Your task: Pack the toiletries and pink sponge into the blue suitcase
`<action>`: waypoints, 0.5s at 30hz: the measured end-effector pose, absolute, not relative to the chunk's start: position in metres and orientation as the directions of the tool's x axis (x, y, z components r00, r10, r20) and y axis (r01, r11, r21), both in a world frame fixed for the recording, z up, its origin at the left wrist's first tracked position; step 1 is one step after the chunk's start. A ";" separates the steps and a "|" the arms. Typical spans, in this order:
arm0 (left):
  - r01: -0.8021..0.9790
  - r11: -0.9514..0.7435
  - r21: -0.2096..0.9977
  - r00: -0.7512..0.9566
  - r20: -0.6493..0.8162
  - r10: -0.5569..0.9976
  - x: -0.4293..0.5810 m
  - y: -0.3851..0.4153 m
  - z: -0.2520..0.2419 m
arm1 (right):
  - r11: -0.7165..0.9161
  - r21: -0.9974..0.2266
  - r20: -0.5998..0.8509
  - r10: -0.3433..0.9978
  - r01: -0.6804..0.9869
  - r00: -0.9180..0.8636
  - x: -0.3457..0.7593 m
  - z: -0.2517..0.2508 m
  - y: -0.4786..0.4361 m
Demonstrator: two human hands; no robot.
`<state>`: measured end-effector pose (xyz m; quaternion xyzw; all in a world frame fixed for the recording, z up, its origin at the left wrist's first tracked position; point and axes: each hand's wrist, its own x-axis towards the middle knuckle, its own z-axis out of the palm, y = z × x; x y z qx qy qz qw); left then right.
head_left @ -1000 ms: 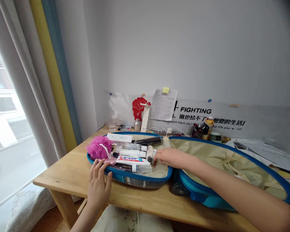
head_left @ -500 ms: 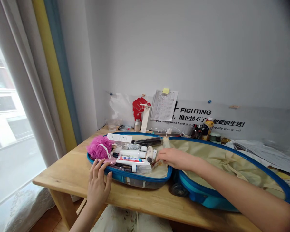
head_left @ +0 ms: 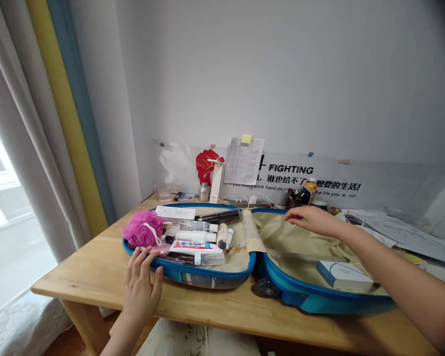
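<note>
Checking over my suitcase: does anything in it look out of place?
The beige lining stands bunched up at the middle hinge instead of lying flat, and a white-and-blue box lies alone in the other half, away from the toiletries.

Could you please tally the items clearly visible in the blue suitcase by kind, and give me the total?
Pink mesh bath puff: 1
White flat cartons: 2
White squeeze tubes: 2
Clear plastic bottles: 2
Dark slim cylinders: 2
Small pale bottles: 2
Total: 11
</note>
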<state>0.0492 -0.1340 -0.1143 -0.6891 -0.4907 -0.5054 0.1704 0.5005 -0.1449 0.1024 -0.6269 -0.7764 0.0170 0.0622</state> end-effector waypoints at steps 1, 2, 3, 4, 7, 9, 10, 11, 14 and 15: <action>0.849 -0.461 0.258 0.009 0.866 0.500 0.049 -0.134 -0.115 | 0.205 -0.121 0.050 0.978 0.971 -0.201 0.500 0.101 -0.150; 0.850 -0.461 0.256 0.010 0.866 0.500 0.049 -0.134 -0.115 | 0.206 -0.137 0.030 0.979 0.969 -0.204 0.495 0.099 -0.154; 0.850 -0.462 0.255 0.011 0.866 0.499 0.049 -0.134 -0.114 | 0.222 -0.153 0.017 0.975 0.963 -0.222 0.488 0.098 -0.159; 0.849 -0.463 0.255 0.012 0.866 0.499 0.050 -0.134 -0.114 | 0.258 -0.169 0.014 0.966 0.951 -0.259 0.478 0.095 -0.163; 0.846 -0.462 0.267 0.002 0.864 0.503 0.050 -0.135 -0.114 | 0.464 -0.185 0.037 0.884 0.866 -0.466 0.439 0.087 -0.168; 0.844 -0.459 0.278 -0.009 0.862 0.506 0.050 -0.135 -0.115 | 0.572 -0.172 0.026 0.816 0.802 -0.577 0.414 0.079 -0.165; 0.844 -0.458 0.279 -0.009 0.861 0.508 0.050 -0.135 -0.115 | 0.593 -0.162 0.010 0.800 0.789 -0.600 0.404 0.075 -0.161; 0.844 -0.460 0.276 -0.006 0.862 0.507 0.050 -0.135 -0.116 | 0.597 -0.149 -0.007 0.797 0.789 -0.604 0.395 0.071 -0.156; 0.845 -0.465 0.264 0.006 0.865 0.502 0.049 -0.135 -0.117 | 0.559 -0.096 -0.032 0.825 0.823 -0.564 0.384 0.065 -0.140; 0.846 -0.466 0.259 0.010 0.866 0.500 0.048 -0.134 -0.118 | 0.536 -0.080 -0.033 0.841 0.841 -0.540 0.385 0.065 -0.135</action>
